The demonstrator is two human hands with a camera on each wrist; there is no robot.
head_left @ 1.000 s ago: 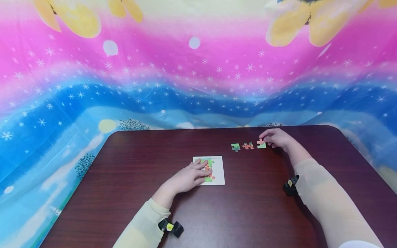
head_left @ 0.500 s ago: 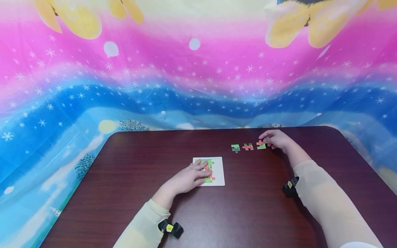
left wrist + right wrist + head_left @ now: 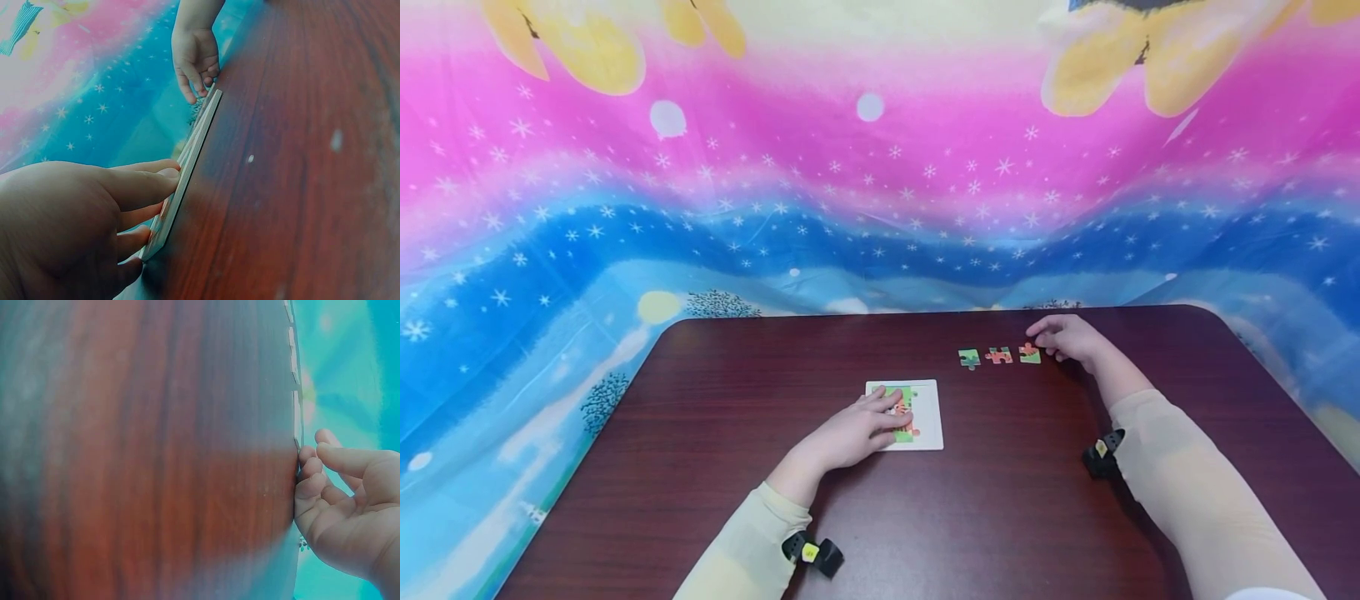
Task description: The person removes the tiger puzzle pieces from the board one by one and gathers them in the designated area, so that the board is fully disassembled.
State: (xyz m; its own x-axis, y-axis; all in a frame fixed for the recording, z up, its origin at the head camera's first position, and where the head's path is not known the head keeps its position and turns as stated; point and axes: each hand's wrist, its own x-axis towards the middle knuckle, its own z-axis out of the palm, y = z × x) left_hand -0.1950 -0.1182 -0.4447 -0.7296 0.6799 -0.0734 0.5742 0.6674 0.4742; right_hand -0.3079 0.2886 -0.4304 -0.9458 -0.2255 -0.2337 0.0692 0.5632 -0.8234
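My left hand (image 3: 853, 427) rests with spread fingers on a white puzzle board (image 3: 930, 412). Joined green and orange puzzle pieces (image 3: 907, 429) fill the board's left part, partly covered by those fingers. Beyond the board, to the right, a green and orange jigsaw piece (image 3: 1029, 353) lies flat on the table. Just right of it is my right hand (image 3: 1070, 337), its fingers loosely bent and nothing visible between them. In the right wrist view, the fingertips (image 3: 306, 453) come down at the near end of a piece (image 3: 296, 415); whether they touch it I cannot tell.
Two more jigsaw pieces, a green one (image 3: 969, 358) and an orange one (image 3: 999, 356), lie in a row left of the first. The dark wooden table (image 3: 970, 517) ends at the back against a colourful cloth (image 3: 820, 225). Black straps (image 3: 1103, 452) sit on both wrists.
The rightmost jigsaw piece has slid slightly left and towards me, turning a little. My right fingers, which touched it, now stand beside it. The left hand stays put.
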